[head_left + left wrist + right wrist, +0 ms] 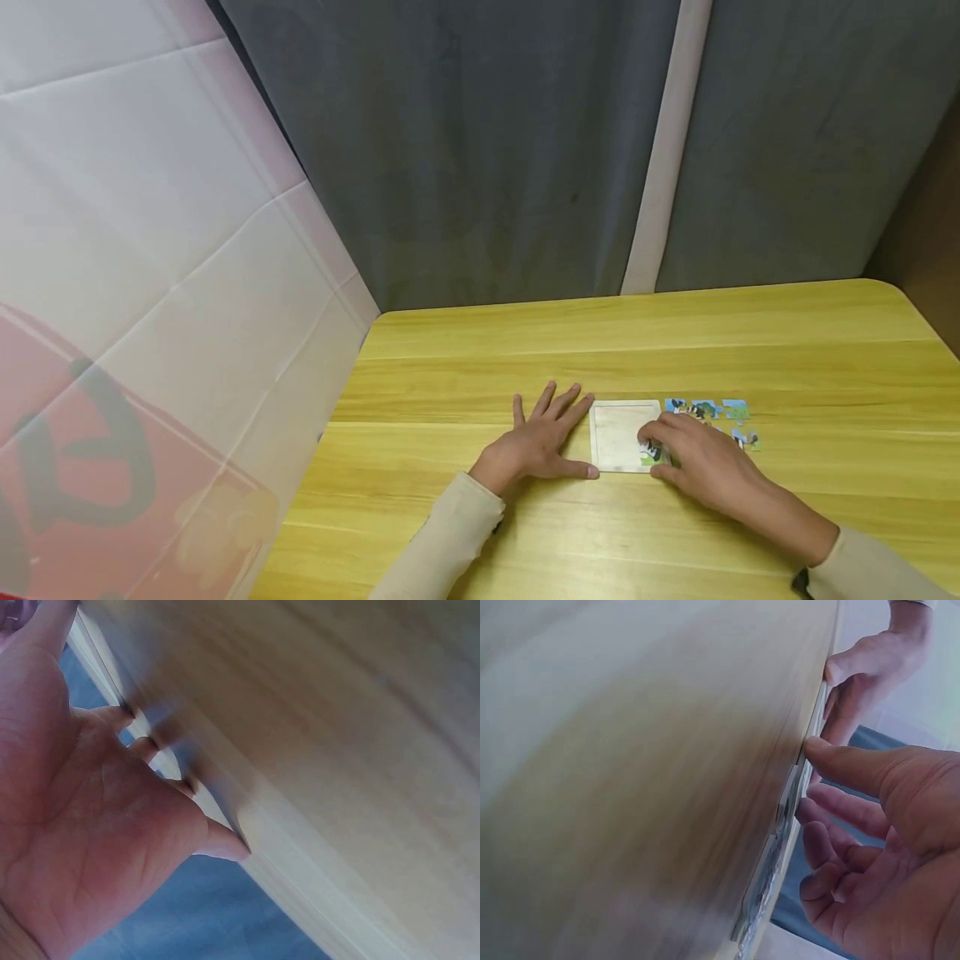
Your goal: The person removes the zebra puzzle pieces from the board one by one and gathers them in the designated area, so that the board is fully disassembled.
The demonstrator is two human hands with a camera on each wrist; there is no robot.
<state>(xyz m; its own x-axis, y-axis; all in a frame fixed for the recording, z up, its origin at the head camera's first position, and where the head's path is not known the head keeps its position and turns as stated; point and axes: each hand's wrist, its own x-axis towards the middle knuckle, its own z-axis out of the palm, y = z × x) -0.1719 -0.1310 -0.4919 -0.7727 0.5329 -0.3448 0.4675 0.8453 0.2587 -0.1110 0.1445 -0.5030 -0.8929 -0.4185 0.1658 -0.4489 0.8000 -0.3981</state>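
A square white puzzle tray (pixel 618 437) lies flat on the wooden table. My left hand (pixel 534 450) is spread at its left side, fingers straight, with the index fingertip by the top left corner and the thumb tip by the bottom left one. In the tray's lower right corner is a puzzle piece (pixel 650 452) with green and black-and-white print. Over that piece my right hand (pixel 708 462) has its fingers curled, holding it between thumb and fingers. The right wrist view shows the right thumb (pixel 847 761) at the tray's edge; the piece's outline is partly hidden.
Several loose puzzle pieces (pixel 737 408) lie right of the tray, some hidden behind the right hand. The wooden table (pixel 480 358) ends at a grey curtain (pixel 487 167) at the back. A white printed sheet (pixel 187 208) hangs along the left.
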